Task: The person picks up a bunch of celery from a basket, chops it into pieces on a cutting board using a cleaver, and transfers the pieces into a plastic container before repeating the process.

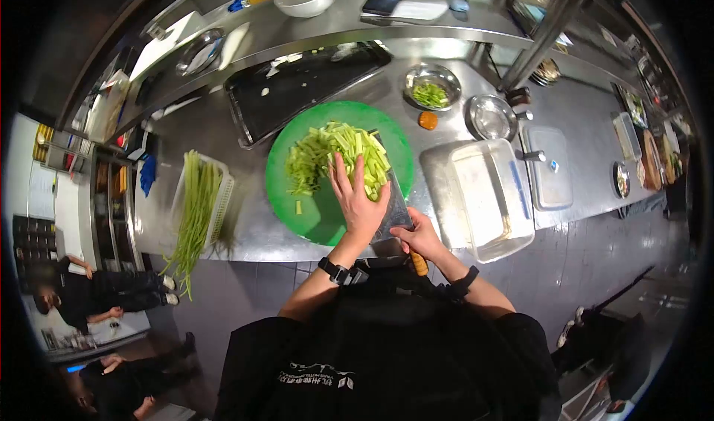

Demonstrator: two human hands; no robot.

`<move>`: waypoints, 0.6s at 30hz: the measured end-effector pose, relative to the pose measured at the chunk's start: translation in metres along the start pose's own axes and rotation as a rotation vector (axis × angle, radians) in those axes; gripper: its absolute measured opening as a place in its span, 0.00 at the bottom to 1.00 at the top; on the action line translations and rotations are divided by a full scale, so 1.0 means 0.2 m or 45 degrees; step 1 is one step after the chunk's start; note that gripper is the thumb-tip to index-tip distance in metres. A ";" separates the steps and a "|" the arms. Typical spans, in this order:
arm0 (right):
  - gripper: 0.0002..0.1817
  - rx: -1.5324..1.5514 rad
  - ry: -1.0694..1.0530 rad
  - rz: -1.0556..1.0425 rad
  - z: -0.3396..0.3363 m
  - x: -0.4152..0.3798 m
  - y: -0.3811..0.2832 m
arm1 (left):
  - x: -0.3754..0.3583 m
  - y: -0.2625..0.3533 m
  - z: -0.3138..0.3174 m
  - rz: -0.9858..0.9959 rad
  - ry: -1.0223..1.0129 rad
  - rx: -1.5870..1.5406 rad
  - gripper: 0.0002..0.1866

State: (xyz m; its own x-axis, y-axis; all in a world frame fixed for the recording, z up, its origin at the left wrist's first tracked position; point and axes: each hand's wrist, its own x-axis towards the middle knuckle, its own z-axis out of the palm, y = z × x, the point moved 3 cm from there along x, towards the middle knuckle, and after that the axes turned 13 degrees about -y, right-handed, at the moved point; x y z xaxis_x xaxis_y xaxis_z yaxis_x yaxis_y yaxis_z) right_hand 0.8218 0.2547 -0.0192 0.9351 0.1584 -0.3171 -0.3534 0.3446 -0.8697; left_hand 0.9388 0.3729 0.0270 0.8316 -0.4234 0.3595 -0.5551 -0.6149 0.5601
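Note:
A heap of chopped green stalks [327, 149], looking like celery, lies on a round green cutting board [290, 213]. My left hand [358, 201] rests on the near side of the heap with its fingers spread. My right hand [418, 239] grips a cleaver [397, 211] near its wooden handle [419, 263]. The broad dark blade lies along the right side of the heap, partly hidden by the stalks and my left hand. One loose piece [299, 207] sits apart on the board.
Long uncut stalks [192, 205] hang from a white basket [222, 205] at left. A black tray [297, 94] lies behind the board. To the right are a clear plastic tub [491, 250], a steel bowl of cut greens [431, 79] and another steel bowl [492, 116]. Other people stand behind.

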 end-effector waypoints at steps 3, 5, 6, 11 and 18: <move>0.17 0.012 0.148 0.013 -0.12 -0.19 -0.05 | 0.03 0.21 0.10 0.120 -0.045 -0.064 0.42; 0.15 0.004 0.263 -0.061 -0.22 -0.33 -0.07 | 0.06 0.37 0.17 0.223 -0.075 -0.112 0.42; 0.15 0.014 0.294 -0.062 -0.27 -0.41 -0.08 | 0.06 0.45 0.22 0.259 -0.095 -0.142 0.42; 0.15 -0.103 0.642 -0.040 -0.45 -0.85 -0.26 | 0.04 0.88 0.50 0.393 -0.198 -0.515 0.43; 0.12 -0.906 1.003 0.347 -0.67 -1.16 -0.55 | -0.07 0.99 1.10 0.104 -0.555 -0.667 0.45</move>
State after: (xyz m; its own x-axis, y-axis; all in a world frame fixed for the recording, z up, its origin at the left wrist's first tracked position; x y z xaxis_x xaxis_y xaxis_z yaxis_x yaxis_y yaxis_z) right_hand 0.6478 0.0553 0.0988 0.6737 -0.5747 -0.4645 -0.6906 -0.2658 -0.6726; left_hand 0.8137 0.1122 -0.0314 0.6438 -0.7514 0.1445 -0.4438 -0.2130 0.8704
